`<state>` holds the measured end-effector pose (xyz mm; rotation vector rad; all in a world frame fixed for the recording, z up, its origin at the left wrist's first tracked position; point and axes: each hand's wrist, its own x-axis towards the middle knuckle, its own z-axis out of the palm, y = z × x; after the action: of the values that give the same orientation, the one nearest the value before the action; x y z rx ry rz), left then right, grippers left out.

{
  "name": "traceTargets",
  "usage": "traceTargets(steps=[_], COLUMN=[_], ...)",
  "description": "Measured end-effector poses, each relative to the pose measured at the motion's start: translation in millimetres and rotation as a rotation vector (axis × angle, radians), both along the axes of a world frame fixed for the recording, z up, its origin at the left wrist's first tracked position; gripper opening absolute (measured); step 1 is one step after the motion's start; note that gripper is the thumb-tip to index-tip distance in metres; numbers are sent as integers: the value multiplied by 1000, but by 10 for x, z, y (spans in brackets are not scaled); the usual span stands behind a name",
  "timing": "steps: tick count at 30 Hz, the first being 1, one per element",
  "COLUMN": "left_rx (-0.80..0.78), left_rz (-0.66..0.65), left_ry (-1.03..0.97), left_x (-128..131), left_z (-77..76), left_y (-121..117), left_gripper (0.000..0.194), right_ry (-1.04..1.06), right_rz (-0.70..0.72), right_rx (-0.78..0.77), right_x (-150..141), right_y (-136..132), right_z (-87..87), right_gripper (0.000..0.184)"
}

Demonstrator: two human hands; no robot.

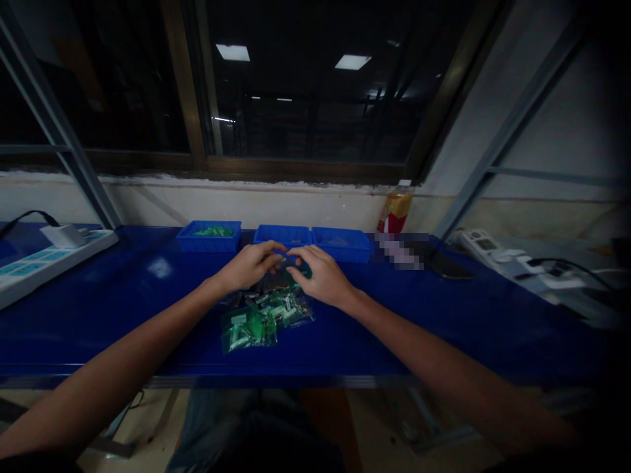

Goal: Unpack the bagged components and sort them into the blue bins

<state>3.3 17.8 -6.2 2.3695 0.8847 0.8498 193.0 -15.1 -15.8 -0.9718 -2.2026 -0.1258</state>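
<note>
My left hand [255, 265] is above the table, its fingers curled in toward the thumb. A small pale bit shows at its fingertips, too small and dim to name. Close beside it, my right hand [323, 276] is curved, with a gap between thumb and forefinger. A green patch shows in that gap; whether it lies in the hand or behind it I cannot tell. Below both hands lie several clear-and-green plastic packets [250, 330] with small pieces inside. Small dark pieces [237, 300] lie at the pile's left side.
Behind my hands stand blue bins: the left bin [210, 244] holds green packets; a middle bin [283, 234] and right bin [341, 253] adjoin. A red-and-gold bottle [396, 211] stands by the wall. A dark phone-like object [449, 268] and power strips [29, 268] flank the blue table [404, 328].
</note>
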Motion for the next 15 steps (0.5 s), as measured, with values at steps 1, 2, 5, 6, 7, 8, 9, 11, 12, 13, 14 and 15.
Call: traceTargets(steps=[1, 2, 5, 6, 7, 8, 9, 11, 12, 13, 14, 15], left_rx=[-8, -13, -15, -13, -7, 0, 6, 18, 27, 39, 55, 79], left_rz=[-22, -35, -48, -50, -54, -60, -67, -67, -59, -47, -36, -26], left_ry=[-33, -53, -78, -81, -81, -78, -73, -66, -65, -68, -73, -81], left_x=[38, 67, 96, 93, 87, 80, 73, 65, 64, 63, 63, 63], left_z=[4, 5, 9, 11, 14, 17, 20, 24, 26, 28, 30, 33], left_y=[-47, -85, -148, -155, -157, -157, -157, -156, -157, -160, -162, -165], left_gripper=[26, 27, 29, 29, 29, 29, 29, 28, 27, 26, 25, 24], right_ry=[-25, -46, -77, -79, -80, -81, -82, -79, -73, -62, -46, -25], right_rz=[9, 16, 23, 23, 23, 25, 28, 34, 34, 31, 26, 20], right_rx=[8, 16, 30, 30, 29, 27, 25, 21, 19, 16, 13, 9], right_x=[-13, -23, -37, -36, -33, -30, -27, -22, -21, -19, -17, -14], right_y=[-16, -31, -60, -65, -68, -70, -72, -72, -70, -66, -60, -52], right_z=[1, 3, 10, 12, 15, 18, 21, 26, 28, 28, 28, 27], right_gripper=[22, 20, 14, 13, 12, 11, 11, 11, 12, 13, 13, 14])
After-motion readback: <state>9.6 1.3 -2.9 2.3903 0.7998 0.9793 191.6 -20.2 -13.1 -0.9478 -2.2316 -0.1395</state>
